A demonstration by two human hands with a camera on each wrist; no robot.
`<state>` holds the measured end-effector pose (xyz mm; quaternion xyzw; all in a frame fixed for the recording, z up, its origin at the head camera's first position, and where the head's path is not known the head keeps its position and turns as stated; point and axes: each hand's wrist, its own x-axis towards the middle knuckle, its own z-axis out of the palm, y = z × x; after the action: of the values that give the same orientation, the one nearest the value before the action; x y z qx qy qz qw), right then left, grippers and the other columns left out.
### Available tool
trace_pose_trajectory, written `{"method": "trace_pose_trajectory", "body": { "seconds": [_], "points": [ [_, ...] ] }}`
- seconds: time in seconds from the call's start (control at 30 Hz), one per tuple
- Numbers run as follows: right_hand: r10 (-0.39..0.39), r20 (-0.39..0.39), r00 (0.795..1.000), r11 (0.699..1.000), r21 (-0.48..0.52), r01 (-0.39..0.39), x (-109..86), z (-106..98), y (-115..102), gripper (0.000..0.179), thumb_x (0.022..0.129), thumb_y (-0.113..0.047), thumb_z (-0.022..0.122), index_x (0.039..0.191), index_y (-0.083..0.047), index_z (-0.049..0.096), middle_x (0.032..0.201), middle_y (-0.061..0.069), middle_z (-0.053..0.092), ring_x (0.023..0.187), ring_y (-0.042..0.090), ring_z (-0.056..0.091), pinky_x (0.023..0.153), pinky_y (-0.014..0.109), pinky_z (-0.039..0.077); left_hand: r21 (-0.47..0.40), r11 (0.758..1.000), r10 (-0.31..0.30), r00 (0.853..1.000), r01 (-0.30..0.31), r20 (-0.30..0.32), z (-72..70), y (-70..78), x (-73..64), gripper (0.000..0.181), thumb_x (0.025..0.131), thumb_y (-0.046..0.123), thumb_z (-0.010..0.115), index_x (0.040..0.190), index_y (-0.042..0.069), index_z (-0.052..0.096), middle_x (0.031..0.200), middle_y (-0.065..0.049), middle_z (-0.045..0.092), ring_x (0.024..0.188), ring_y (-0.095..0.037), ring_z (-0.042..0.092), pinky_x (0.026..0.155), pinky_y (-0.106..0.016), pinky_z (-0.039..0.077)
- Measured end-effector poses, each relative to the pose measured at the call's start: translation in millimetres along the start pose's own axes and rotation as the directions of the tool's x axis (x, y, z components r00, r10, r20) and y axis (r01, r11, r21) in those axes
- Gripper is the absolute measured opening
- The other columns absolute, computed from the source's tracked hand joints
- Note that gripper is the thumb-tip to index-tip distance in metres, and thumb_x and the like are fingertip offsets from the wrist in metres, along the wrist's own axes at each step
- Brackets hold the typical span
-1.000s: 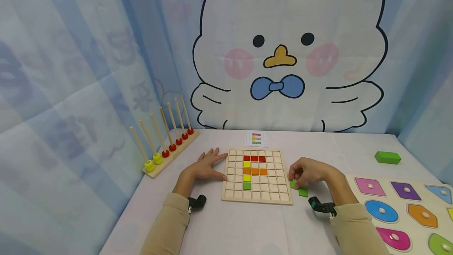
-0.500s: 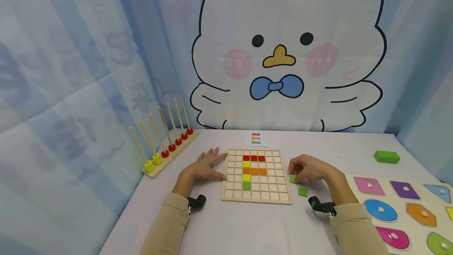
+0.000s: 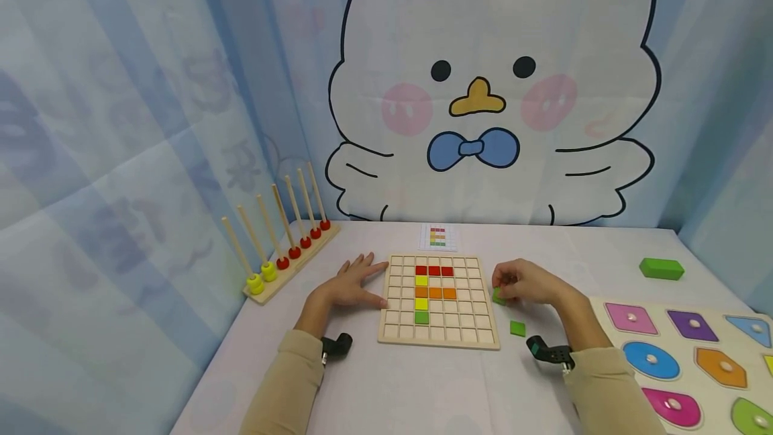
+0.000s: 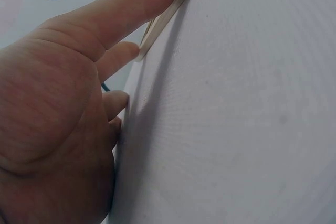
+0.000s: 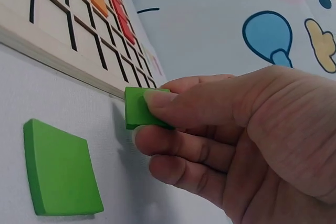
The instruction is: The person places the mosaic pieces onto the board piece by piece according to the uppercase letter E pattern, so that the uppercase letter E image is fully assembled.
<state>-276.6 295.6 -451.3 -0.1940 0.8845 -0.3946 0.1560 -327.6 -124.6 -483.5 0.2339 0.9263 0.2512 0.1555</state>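
Observation:
A wooden grid board (image 3: 398, 337) lies in the middle of the table, with red, yellow, orange and green square tiles set in some cells. My left hand (image 3: 352, 283) rests at the board's left edge, fingers spread, thumb and index touching the frame. In the right wrist view, my right hand (image 5: 226, 124) pinches a green tile (image 5: 137, 109) between thumb and fingers, just off the board's right edge and raised above the table. Another green tile (image 5: 63, 169) lies flat on the table, nearer than the hand.
A small pattern card (image 3: 449, 237) lies beyond the board. At left stands a bead-and-peg counter (image 3: 290, 267). A knob puzzle board (image 3: 610, 334) covers the right side, with a green block (image 3: 661, 268) behind it. A printed curtain (image 3: 483, 186) hangs behind the table.
My right hand has picked up one green tile from the table beside the other and raised it slightly, away from me. The left hand has stayed put.

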Motion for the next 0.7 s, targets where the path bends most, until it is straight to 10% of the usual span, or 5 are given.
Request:
{"method": "trace_pose_trajectory", "body": {
  "seconds": [0.37,0.7],
  "points": [
    [-0.079,-0.155,0.985,0.995,0.040,0.086,3.2,-1,-5,0.015,0.096,-0.005,0.069,0.109,0.002,0.070,0.089,0.011,0.069,0.073,0.020,0.064,0.067,0.032,0.058,-0.006,1.000,0.005,1.000,-0.005,0.000,-0.7,1.8,-2.0,0.096,0.082,0.059,0.080,0.163,0.031,0.037,0.176,-0.011,0.009,0.164,-0.032,-0.002,0.131,-0.054,-0.007],
    [-0.115,-0.125,0.985,0.981,0.143,0.132,7.6,6,-15,0.027,0.095,0.000,0.068,0.121,0.006,0.069,0.104,0.019,0.071,0.082,0.021,0.070,0.078,0.024,0.061,0.005,1.000,-0.009,1.000,0.009,-0.005,0.9,1.8,-0.1,0.095,0.083,0.056,0.080,0.163,0.031,0.036,0.176,-0.010,0.008,0.164,-0.032,-0.002,0.131,-0.054,-0.007]
  ]
}}
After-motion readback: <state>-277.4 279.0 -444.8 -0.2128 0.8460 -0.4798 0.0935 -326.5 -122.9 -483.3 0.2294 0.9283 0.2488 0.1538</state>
